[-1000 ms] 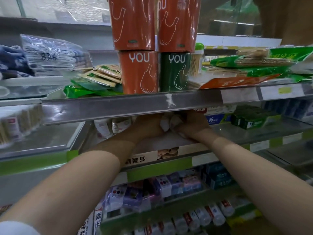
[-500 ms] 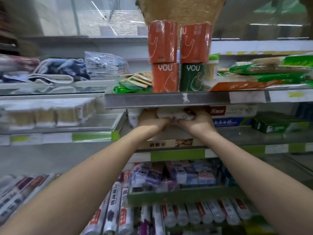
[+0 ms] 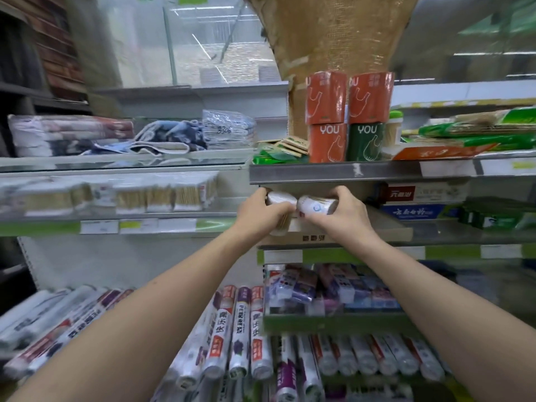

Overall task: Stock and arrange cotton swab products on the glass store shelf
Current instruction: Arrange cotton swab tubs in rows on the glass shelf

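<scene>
At centre frame, just under the metal shelf edge (image 3: 333, 171), the left hand (image 3: 258, 211) curls round one pack of cotton swabs (image 3: 279, 197) and the right hand (image 3: 346, 211) round another (image 3: 317, 206), both above a cardboard box (image 3: 385, 227); likely pulling stock out, next carrying it to the glass shelf (image 3: 116, 217) at left

I see three orange rolls (image 3: 327, 97) and one dark green roll (image 3: 366, 141) at twelve o'clock, each printed with white lettering and a white outline drawing. At nine o'clock, the swab packs (image 3: 162, 196) look pale tan, I think, through blur. Shelf-edge strips (image 3: 342, 254) are green and white.
</scene>
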A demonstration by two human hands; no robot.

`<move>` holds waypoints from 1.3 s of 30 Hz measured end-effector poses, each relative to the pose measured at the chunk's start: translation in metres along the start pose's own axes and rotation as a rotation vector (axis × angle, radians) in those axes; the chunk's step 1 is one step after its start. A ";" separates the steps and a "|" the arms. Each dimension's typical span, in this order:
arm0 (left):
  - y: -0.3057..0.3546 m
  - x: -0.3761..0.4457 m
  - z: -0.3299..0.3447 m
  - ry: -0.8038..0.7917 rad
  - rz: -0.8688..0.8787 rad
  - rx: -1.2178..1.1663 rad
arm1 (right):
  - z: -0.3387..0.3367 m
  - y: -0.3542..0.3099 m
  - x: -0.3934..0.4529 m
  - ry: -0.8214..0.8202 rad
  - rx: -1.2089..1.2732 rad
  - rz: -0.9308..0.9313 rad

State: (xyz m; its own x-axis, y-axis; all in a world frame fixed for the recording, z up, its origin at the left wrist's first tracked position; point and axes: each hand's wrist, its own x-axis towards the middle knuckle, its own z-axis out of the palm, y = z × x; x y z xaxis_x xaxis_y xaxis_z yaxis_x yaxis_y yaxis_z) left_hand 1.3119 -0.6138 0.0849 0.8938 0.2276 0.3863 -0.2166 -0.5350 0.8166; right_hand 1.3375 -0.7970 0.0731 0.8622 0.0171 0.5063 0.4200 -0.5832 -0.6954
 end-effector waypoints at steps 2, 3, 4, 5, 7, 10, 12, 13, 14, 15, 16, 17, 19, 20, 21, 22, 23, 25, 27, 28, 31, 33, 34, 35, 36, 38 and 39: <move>-0.008 -0.011 -0.022 -0.011 -0.022 -0.017 | 0.008 -0.017 -0.015 -0.024 0.002 -0.027; -0.013 -0.019 -0.033 -0.015 -0.035 -0.030 | 0.015 -0.026 -0.024 -0.028 -0.010 -0.047; -0.018 -0.027 -0.045 -0.016 -0.046 -0.043 | 0.023 -0.034 -0.032 -0.034 -0.026 -0.070; -0.023 -0.036 -0.056 -0.018 -0.061 -0.064 | 0.032 -0.044 -0.040 -0.047 -0.038 -0.087; -0.032 -0.054 -0.080 -0.017 -0.101 -0.120 | 0.050 -0.064 -0.058 -0.078 -0.049 -0.104; -0.049 -0.076 -0.114 -0.003 -0.146 -0.158 | 0.073 -0.091 -0.081 -0.074 -0.012 -0.078; -0.063 -0.087 -0.141 0.015 -0.178 -0.177 | 0.086 -0.112 -0.097 -0.072 0.047 -0.036; -0.069 -0.092 -0.154 0.017 -0.186 -0.187 | 0.093 -0.122 -0.104 -0.071 0.070 -0.028; -0.075 -0.098 -0.167 0.023 -0.185 -0.195 | 0.100 -0.132 -0.111 -0.071 0.089 -0.031; -0.080 -0.103 -0.179 0.035 -0.185 -0.197 | 0.107 -0.142 -0.118 -0.073 0.101 -0.037; -0.084 -0.110 -0.191 0.052 -0.172 -0.197 | 0.114 -0.151 -0.125 -0.073 0.107 -0.047; -0.088 -0.117 -0.204 0.070 -0.158 -0.199 | 0.122 -0.161 -0.131 -0.073 0.113 -0.055; -0.096 -0.129 -0.227 0.098 -0.134 -0.194 | 0.136 -0.178 -0.142 -0.071 0.135 -0.060; -0.102 -0.134 -0.239 0.112 -0.127 -0.183 | 0.143 -0.187 -0.147 -0.070 0.151 -0.061; -0.108 -0.138 -0.250 0.126 -0.128 -0.172 | 0.151 -0.195 -0.153 -0.074 0.168 -0.065; -0.114 -0.143 -0.262 0.142 -0.129 -0.164 | 0.161 -0.203 -0.158 -0.079 0.183 -0.074; -0.120 -0.146 -0.273 0.155 -0.135 -0.162 | 0.171 -0.211 -0.162 -0.086 0.194 -0.085; -0.133 -0.152 -0.294 0.188 -0.149 -0.143 | 0.191 -0.227 -0.167 -0.110 0.203 -0.091; -0.147 -0.156 -0.316 0.251 -0.173 -0.090 | 0.213 -0.245 -0.169 -0.149 0.214 -0.091; -0.154 -0.158 -0.327 0.283 -0.190 -0.057 | 0.224 -0.253 -0.168 -0.163 0.224 -0.093; -0.174 -0.155 -0.363 0.332 -0.228 0.025 | 0.259 -0.276 -0.163 -0.188 0.253 -0.118; -0.183 -0.153 -0.386 0.362 -0.245 0.042 | 0.283 -0.291 -0.157 -0.215 0.274 -0.140; -0.189 -0.152 -0.397 0.385 -0.253 0.043 | 0.295 -0.299 -0.153 -0.230 0.286 -0.158; -0.193 -0.151 -0.408 0.410 -0.251 0.050 | 0.308 -0.307 -0.149 -0.245 0.300 -0.176; -0.199 -0.148 -0.419 0.435 -0.243 0.072 | 0.320 -0.315 -0.144 -0.262 0.319 -0.196; -0.209 -0.142 -0.439 0.470 -0.226 0.143 | 0.345 -0.330 -0.136 -0.308 0.364 -0.227; -0.214 -0.137 -0.449 0.481 -0.227 0.182 | 0.358 -0.337 -0.132 -0.334 0.388 -0.239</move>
State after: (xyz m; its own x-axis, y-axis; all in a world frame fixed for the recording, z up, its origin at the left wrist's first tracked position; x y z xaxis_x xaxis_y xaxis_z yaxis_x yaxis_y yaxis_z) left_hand 1.0597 -0.1652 0.0501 0.6210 0.6763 0.3963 0.0697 -0.5512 0.8314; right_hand 1.1837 -0.3121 0.0587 0.7467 0.4048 0.5278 0.6336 -0.1914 -0.7496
